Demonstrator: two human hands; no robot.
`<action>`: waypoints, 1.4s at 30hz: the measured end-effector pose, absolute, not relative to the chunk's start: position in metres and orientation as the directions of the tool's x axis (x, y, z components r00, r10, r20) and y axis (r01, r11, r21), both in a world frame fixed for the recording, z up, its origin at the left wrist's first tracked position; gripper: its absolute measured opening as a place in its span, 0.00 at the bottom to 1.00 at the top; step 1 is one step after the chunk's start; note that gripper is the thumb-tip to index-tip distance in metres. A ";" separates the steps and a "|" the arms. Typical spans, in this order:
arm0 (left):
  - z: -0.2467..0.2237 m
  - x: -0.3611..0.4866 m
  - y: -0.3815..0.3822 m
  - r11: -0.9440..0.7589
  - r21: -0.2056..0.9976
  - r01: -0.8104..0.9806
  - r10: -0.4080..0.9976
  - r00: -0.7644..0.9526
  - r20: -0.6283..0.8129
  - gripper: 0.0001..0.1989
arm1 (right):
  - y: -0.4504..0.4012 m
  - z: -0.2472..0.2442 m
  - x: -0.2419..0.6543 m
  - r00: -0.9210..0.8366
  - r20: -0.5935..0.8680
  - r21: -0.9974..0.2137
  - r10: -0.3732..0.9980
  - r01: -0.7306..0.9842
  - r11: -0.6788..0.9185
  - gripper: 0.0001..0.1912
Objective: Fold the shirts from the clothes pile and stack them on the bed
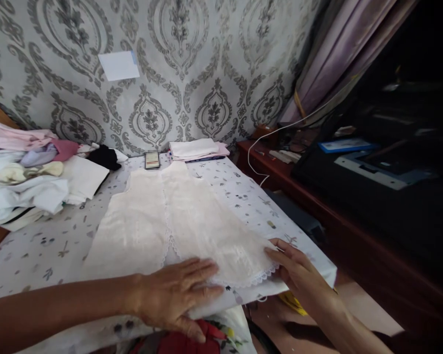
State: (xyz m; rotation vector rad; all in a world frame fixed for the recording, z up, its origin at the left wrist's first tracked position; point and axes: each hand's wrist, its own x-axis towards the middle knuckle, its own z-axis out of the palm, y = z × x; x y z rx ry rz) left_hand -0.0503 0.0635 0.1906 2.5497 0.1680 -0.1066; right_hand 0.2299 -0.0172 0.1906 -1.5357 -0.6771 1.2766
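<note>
A pale cream sleeveless garment (143,216) with a lace-trimmed hem and a slit lies spread flat on the patterned white cloth (74,236) of the table. My left hand (180,290) rests palm down with fingers apart at the garment's lower edge, near the slit. At the garment's lower right corner, my right hand (299,270) pinches the lace edge between thumb and fingers.
Rumpled clothes (29,172) are heaped at the left. Near the wall sit a small framed card (152,160) and a folded cloth stack (195,149). A dark red cabinet (335,216) stands at the right, with a white cable (249,152) hanging beside it.
</note>
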 end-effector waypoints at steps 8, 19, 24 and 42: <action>0.199 -0.042 0.127 -0.814 0.426 0.395 0.430 0.902 -0.015 0.29 | -0.021 0.183 0.228 0.289 -0.398 -0.905 0.871 -0.280 -0.320 0.23; 0.200 -0.002 0.250 0.223 0.902 0.370 0.838 0.401 -0.371 0.19 | -0.009 0.218 0.168 0.193 -0.009 -0.985 0.981 0.168 -0.042 0.16; 0.195 0.016 0.295 0.365 0.875 0.318 0.823 0.329 -0.462 0.28 | 0.000 0.210 0.137 -0.024 0.253 -0.879 0.967 0.411 0.240 0.12; 0.178 -0.032 0.308 0.331 0.909 0.254 0.872 0.287 -0.397 0.18 | -0.005 0.182 0.112 -0.486 0.254 -0.592 0.836 0.606 0.532 0.19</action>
